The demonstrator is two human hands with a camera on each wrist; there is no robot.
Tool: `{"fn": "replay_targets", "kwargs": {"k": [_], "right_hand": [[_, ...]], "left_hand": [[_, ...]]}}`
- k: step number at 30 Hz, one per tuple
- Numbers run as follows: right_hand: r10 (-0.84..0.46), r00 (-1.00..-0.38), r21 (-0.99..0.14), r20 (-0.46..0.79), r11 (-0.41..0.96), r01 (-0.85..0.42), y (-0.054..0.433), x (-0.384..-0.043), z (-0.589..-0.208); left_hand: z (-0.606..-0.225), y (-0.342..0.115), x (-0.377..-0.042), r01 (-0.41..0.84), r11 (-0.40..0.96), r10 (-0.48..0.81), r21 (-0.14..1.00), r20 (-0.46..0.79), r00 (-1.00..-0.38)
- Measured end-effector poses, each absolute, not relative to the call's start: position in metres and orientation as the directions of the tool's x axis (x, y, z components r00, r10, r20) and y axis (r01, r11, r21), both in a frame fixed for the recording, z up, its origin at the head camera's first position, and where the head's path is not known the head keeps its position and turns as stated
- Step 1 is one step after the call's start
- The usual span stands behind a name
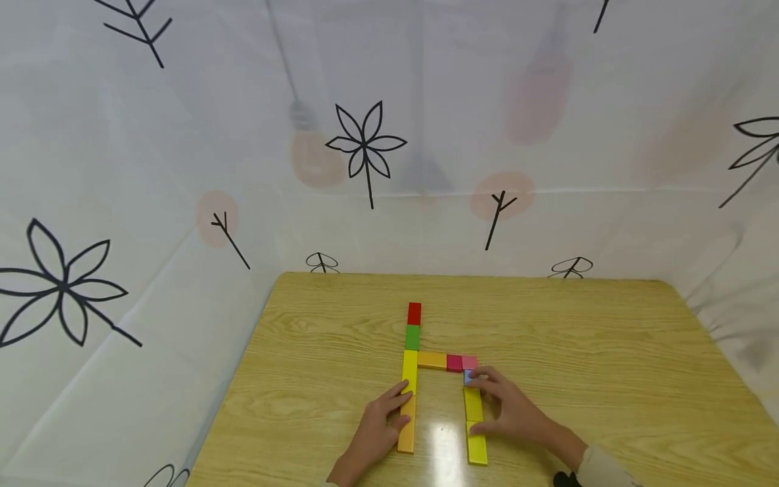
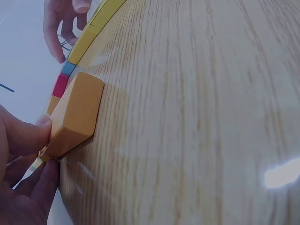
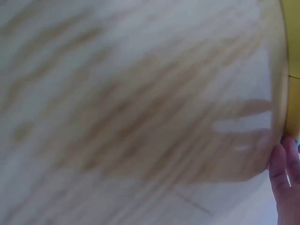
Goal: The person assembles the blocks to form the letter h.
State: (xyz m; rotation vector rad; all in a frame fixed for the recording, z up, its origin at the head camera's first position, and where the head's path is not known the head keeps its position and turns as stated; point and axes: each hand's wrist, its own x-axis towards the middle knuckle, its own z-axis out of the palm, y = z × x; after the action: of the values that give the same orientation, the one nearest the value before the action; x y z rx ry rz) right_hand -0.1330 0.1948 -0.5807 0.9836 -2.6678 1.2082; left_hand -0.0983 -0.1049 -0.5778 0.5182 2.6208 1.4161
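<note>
Coloured wooden blocks lie flat on a wooden table (image 1: 578, 338). The left column runs red (image 1: 414, 313), green (image 1: 412, 337), long yellow (image 1: 410, 365) and long orange block (image 1: 406, 436). A short row of orange, magenta and pink blocks crosses to a blue block (image 1: 467, 377) above two yellow blocks (image 1: 477, 448). My left hand (image 1: 397, 407) pinches the orange block (image 2: 77, 112) at its near end, thumb on its side. The fingertips of my right hand (image 1: 490, 403) rest on the blue block and the upper yellow block (image 1: 473, 404).
White sheets printed with black leaves and pink spots wall the table at the back and both sides. Bare wood lies on either side of the blocks. The right wrist view is blurred, showing wood grain, a yellow block edge (image 3: 293, 47) and my right hand (image 3: 286, 178).
</note>
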Motion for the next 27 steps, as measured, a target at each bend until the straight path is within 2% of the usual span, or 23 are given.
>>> {"fn": "replay_targets", "kwargs": {"k": [5, 15, 27], "right_hand": [[-0.545, -0.802, -0.633, 0.245, 0.536, -0.558, 0.1975, -0.1267, -0.5808], [-0.543, -0.779, -0.614, 0.315, 0.509, -0.603, 0.1963, -0.1233, -0.5866], [-0.530, -0.813, -0.638, 0.243, 0.544, -0.545, 0.1972, -0.1222, -0.5819]], "left_hand": [[-0.5782, -0.1038, -0.0988, 0.238, 0.501, 0.352, 0.832, 0.055, -0.934], [-0.5776, -0.1069, -0.0976, 0.225, 0.518, 0.345, 0.825, 0.039, -0.938], [-0.5767, -0.1042, -0.0974, 0.202, 0.501, 0.345, 0.842, 0.020, -0.939]]}}
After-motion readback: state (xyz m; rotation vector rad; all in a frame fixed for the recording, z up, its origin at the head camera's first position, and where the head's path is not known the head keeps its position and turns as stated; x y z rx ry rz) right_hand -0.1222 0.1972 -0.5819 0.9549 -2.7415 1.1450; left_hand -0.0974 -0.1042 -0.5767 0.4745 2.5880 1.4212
